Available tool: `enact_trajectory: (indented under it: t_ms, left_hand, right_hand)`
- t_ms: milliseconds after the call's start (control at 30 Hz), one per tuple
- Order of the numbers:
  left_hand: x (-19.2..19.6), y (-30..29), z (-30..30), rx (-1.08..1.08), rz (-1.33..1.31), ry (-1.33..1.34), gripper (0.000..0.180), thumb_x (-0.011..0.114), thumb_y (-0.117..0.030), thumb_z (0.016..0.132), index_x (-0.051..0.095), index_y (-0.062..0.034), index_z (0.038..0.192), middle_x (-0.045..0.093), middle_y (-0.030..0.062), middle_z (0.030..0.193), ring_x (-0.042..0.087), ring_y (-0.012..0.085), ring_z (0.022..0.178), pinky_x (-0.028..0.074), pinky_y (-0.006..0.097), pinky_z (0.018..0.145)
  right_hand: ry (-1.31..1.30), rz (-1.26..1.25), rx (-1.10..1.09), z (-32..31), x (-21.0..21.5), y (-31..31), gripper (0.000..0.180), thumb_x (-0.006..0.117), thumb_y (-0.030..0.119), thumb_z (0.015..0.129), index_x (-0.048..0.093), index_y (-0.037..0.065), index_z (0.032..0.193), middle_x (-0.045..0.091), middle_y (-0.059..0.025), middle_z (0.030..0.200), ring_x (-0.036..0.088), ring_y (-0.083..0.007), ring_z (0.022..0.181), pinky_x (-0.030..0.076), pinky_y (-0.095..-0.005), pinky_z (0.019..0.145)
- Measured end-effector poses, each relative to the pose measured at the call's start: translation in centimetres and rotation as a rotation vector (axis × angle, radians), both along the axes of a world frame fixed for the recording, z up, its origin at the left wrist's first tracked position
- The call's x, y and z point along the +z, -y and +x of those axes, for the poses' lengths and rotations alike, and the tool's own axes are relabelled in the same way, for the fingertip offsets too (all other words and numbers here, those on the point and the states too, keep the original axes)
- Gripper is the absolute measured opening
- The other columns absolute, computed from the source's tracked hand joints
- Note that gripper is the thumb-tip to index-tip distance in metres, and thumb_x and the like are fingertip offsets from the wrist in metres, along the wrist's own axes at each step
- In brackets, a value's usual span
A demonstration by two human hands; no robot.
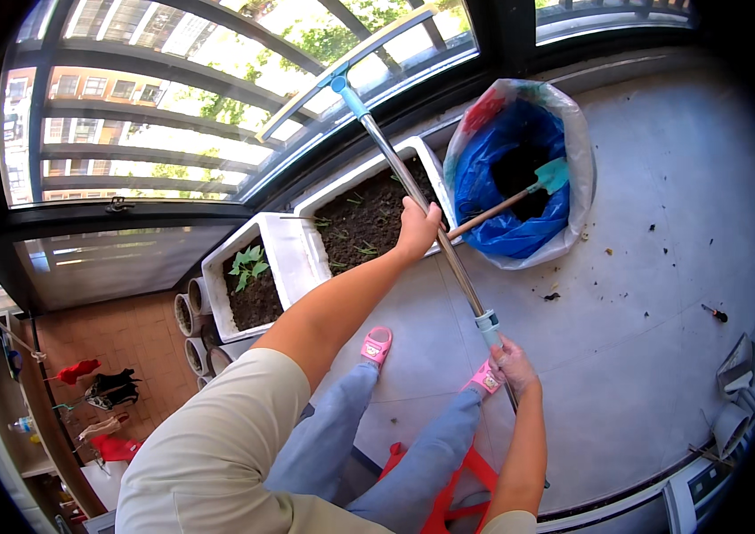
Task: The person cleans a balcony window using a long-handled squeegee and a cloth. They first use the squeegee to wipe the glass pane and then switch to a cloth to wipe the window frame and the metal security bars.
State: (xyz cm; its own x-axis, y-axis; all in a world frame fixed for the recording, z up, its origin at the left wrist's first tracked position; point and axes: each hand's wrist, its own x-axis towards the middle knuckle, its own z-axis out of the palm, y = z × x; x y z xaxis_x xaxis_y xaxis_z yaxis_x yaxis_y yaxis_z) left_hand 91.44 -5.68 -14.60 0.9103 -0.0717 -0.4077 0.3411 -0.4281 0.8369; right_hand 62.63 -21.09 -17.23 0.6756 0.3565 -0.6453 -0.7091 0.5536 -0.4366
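Observation:
A long metal pole [413, 191] with a blue tip slants from the window at the top down past my knees. My left hand [418, 229] grips it near its middle, above a white planter of dark soil [369, 214]. Lower down, my right hand [513, 365] is closed on the pole just below its pale blue collar. I am seated on a red stool [449, 498], feet in pink sandals [377, 345] on the grey tile floor.
A second white planter with a small green plant [248, 280] stands at the left. A blue-lined sack of soil [520, 169] holds a teal trowel with a wooden handle [520, 196]. Soil crumbs dot the tiles at the right. Window bars run along the top.

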Motion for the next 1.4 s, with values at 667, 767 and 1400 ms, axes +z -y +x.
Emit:
enact_trajectory:
  t_ms: [667, 767, 1400]
  left_hand:
    - [-11.7, -5.3, 0.7, 0.009, 0.216, -0.061, 0.034, 0.056, -0.02, 0.081, 0.036, 0.0058, 0.09, 0.058, 0.0227, 0.078, 0.063, 0.0306, 0.061, 0.052, 0.037, 0.046]
    - [-2.8, -0.8, -1.4, -0.039, 0.087, -0.247, 0.033, 0.054, -0.025, 0.085, 0.032, -0.0001, 0.09, 0.055, 0.0134, 0.062, 0.06, 0.025, 0.048, 0.05, 0.034, 0.041]
    - [32.9, -25.0, -36.6, -1.024, 0.595, -0.317, 0.027, 0.061, -0.031, 0.076, 0.059, -0.0071, 0.088, 0.062, 0.0149, 0.084, 0.059, 0.0309, 0.083, 0.045, 0.041, 0.073]
  right_hand:
    - [-0.136, 0.019, 0.021, 0.7, -0.1, -2.5, 0.05, 0.058, 0.031, 0.085, 0.04, 0.013, 0.128, 0.039, 0.0022, 0.052, 0.035, -0.0071, 0.037, 0.027, -0.021, 0.034]
    - [-0.219, -0.033, -0.058, -2.3, 5.7, -1.9, 0.047, 0.058, 0.03, 0.085, 0.041, 0.013, 0.126, 0.039, 0.0025, 0.052, 0.036, -0.0072, 0.036, 0.027, -0.0209, 0.032]
    - [-0.022, -0.553, 0.348, -7.6, 36.3, -2.1, 0.044, 0.051, 0.001, 0.082, 0.039, 0.008, 0.123, 0.043, 0.0005, 0.056, 0.039, -0.0087, 0.037, 0.032, -0.0243, 0.033]
